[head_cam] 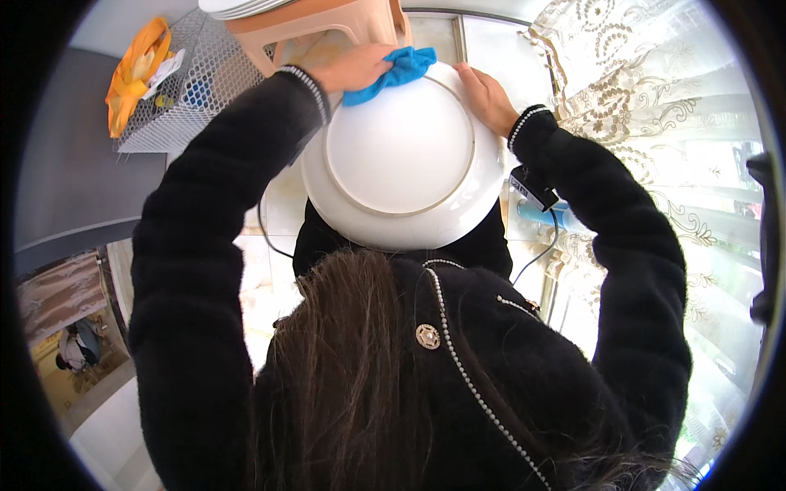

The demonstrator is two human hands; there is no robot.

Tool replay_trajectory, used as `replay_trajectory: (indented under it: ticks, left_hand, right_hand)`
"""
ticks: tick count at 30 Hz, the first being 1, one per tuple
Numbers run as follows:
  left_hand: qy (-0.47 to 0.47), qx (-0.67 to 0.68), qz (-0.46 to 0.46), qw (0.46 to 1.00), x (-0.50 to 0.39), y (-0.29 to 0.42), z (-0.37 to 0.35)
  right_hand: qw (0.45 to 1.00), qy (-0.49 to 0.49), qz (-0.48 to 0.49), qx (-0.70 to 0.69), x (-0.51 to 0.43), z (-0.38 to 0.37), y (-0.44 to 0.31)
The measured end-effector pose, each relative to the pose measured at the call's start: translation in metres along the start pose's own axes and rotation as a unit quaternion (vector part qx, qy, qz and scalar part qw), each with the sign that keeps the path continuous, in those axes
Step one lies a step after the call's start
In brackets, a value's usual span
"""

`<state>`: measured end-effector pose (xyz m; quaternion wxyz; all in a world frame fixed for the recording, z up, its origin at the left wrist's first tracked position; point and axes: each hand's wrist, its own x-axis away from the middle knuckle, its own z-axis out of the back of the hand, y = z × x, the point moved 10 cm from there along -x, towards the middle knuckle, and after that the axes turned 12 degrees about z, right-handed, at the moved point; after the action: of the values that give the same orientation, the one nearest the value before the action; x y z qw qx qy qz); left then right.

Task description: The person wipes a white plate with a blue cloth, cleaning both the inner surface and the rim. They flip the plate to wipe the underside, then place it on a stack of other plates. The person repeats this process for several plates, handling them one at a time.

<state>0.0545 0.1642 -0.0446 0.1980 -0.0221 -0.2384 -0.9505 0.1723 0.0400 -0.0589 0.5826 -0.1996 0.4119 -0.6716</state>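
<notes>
A large round white plate [399, 153] faces me with its underside and foot ring up, above my lap. At its far left rim, my left hand [359, 67] presses a crumpled blue cloth [396, 75] against the plate. My right hand [485, 97] grips the far right edge, its thumb towards the top and part of its fingers hidden behind the rim.
Beyond the plate is a peach plastic stool [319, 18] carrying stacked white plates [242, 7]. A wire mesh basket [202, 80] with an orange bag [140, 77] stands at the left. Lace curtains [651, 123] hang to the right, near a blue cylindrical object [537, 212].
</notes>
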Motion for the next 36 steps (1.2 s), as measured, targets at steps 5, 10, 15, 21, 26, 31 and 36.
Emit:
replay_trajectory:
  ticks: [5, 10, 15, 21, 26, 31, 36]
  left_hand:
    - [-0.068, -0.033, -0.047, 0.996, -0.050, 0.053, -0.015]
    - [-0.062, -0.032, -0.082, 0.994, -0.022, 0.105, -0.021]
    - [-0.018, -0.083, -0.253, 0.964, 0.058, 0.163, -0.033]
    - [-0.037, -0.009, -0.210, 0.977, 0.118, 0.139, -0.031]
    - [-0.005, 0.019, -0.066, 0.998, 0.173, 0.068, -0.004]
    - [0.019, 0.043, 0.040, 0.998, 0.223, 0.041, -0.001]
    - [0.025, 0.048, -0.006, 0.999, 0.235, 0.076, -0.017]
  right_hand:
    - [0.993, 0.015, -0.081, -0.087, 0.001, -0.005, 0.031]
    - [0.968, 0.026, -0.118, -0.219, 0.005, -0.014, 0.045]
    - [0.916, 0.001, -0.192, -0.352, 0.009, -0.027, 0.049]
    - [0.988, -0.030, -0.081, -0.128, 0.006, -0.013, 0.026]
    - [0.994, -0.068, -0.089, -0.011, 0.006, -0.013, 0.017]
    - [0.996, -0.047, -0.076, 0.014, 0.005, -0.007, 0.009]
    - [0.988, -0.071, -0.020, 0.136, 0.011, -0.005, -0.001]
